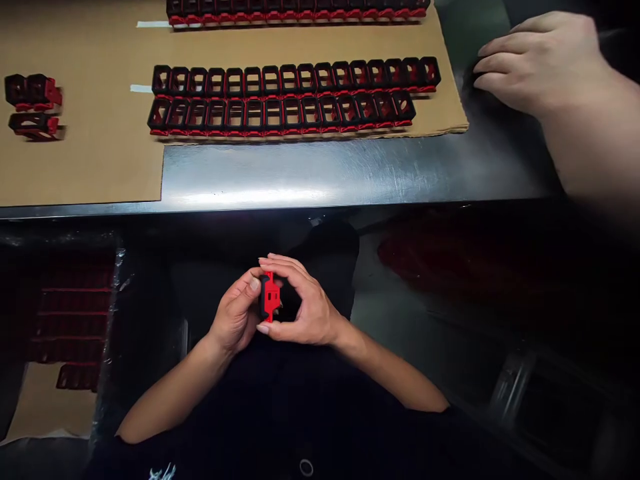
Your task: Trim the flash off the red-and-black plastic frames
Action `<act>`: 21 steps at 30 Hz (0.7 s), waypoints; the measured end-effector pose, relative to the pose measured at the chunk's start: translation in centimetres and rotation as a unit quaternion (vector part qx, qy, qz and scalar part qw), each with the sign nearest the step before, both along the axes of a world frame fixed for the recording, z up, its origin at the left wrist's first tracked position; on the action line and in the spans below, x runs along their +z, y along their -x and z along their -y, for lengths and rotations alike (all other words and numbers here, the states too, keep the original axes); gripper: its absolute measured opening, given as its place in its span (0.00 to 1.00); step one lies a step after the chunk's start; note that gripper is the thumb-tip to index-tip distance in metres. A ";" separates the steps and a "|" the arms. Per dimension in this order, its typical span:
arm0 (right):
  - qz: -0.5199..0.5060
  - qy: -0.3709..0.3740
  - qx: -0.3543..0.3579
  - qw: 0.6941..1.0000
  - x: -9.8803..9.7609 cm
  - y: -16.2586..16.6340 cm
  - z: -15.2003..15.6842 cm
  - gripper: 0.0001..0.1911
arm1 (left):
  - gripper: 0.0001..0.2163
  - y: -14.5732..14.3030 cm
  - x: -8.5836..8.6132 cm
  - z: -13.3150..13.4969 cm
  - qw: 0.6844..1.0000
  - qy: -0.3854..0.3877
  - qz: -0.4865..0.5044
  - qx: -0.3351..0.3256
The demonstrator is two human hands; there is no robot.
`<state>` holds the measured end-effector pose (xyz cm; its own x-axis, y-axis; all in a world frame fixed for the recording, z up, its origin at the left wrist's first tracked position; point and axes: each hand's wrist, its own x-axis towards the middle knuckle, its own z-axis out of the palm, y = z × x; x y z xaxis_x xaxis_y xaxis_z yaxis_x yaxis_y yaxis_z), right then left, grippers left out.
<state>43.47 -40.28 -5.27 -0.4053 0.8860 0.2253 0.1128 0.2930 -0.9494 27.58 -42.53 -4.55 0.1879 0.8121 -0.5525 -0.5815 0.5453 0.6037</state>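
Observation:
Below the table edge, over my lap, my left hand (236, 313) and my right hand (303, 307) are closed together on one small red and black plastic part (269, 297). The fingers of both pinch it from either side, and its red face points up at me. Up on the table, a brown cardboard sheet (100, 160) carries two long rows of the same black and red parts (290, 97), set side by side.
Another row of parts (300, 10) runs along the top edge. Three loose parts (33, 107) sit at far left. Another person's hand (543, 60) rests on the steel table (325, 177) at upper right. A dark bin with red parts (70, 320) stands lower left.

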 end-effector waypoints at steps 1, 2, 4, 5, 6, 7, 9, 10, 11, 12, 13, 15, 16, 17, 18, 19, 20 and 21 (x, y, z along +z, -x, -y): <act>-0.002 0.001 0.002 1.000 0.0 0.0 0.0 0.41 | 0.20 0.2 0.0 0.0 1.000 -0.005 -0.003 -0.005; -0.002 0.002 0.003 1.000 -0.1 0.0 0.0 0.41 | 0.19 0.3 0.0 0.1 1.000 -0.009 -0.007 -0.012; -0.001 0.006 0.004 1.000 -0.1 -0.1 0.0 0.41 | 0.18 0.6 0.0 0.1 0.999 -0.016 -0.014 -0.026; 0.000 0.009 0.005 1.000 0.0 -0.1 0.0 0.41 | 0.18 0.8 0.0 0.1 0.999 -0.018 -0.016 -0.035; -0.001 0.011 0.006 1.000 0.0 -0.2 0.0 0.42 | 0.17 0.9 0.0 0.2 0.999 -0.018 -0.018 -0.043; -0.002 0.013 0.006 1.000 0.0 -0.2 0.0 0.42 | 0.16 0.9 0.1 0.2 0.998 -0.019 -0.020 -0.050; -0.004 0.014 0.005 1.000 0.1 -0.3 -0.1 0.42 | 0.16 1.1 0.1 0.2 0.997 -0.026 -0.021 -0.063; -0.003 0.013 0.003 1.000 0.2 -0.4 -0.1 0.42 | 0.16 1.1 0.1 0.2 0.997 -0.032 -0.019 -0.070; -0.002 0.011 0.001 1.000 0.2 -0.4 -0.1 0.42 | 0.16 1.2 0.1 0.3 0.996 -0.038 -0.016 -0.076; 0.001 0.009 -0.001 1.000 0.2 -0.5 -0.1 0.42 | 0.16 1.3 0.2 0.3 0.995 -0.045 -0.013 -0.083; 0.003 0.006 -0.001 1.000 0.2 -0.5 -0.1 0.42 | 0.16 1.4 0.2 0.3 0.994 -0.051 -0.009 -0.091; 0.006 0.002 -0.001 1.000 0.3 -0.6 -0.1 0.42 | 0.17 1.7 0.1 0.2 0.992 -0.064 -0.005 -0.109; 0.007 0.000 -0.001 1.000 0.3 -0.6 -0.1 0.42 | 0.18 1.8 0.1 0.2 0.990 -0.070 -0.002 -0.120; 0.008 -0.003 -0.002 1.000 0.3 -0.6 -0.1 0.42 | 0.19 2.0 0.1 0.2 0.988 -0.077 0.003 -0.131; 0.009 -0.005 -0.004 1.000 0.4 -0.6 -0.1 0.41 | 0.20 2.1 0.1 0.1 0.986 -0.082 0.007 -0.143; 0.010 -0.007 -0.005 1.000 0.4 -0.6 -0.1 0.41 | 0.21 2.3 0.0 0.1 0.984 -0.085 0.010 -0.153; 0.010 -0.008 -0.007 1.000 0.4 -0.6 -0.1 0.41 | 0.21 2.4 0.0 0.0 0.983 -0.086 0.011 -0.162; 0.010 -0.008 -0.008 1.000 0.4 -0.6 -0.1 0.42 | 0.21 2.5 0.0 0.0 0.982 -0.085 0.011 -0.168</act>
<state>44.04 -40.13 -4.85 -0.3950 0.8889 0.2319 0.1364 0.3064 -0.9421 25.07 -42.50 -4.51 0.4714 0.7824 -0.4070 -0.3996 0.6009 0.6923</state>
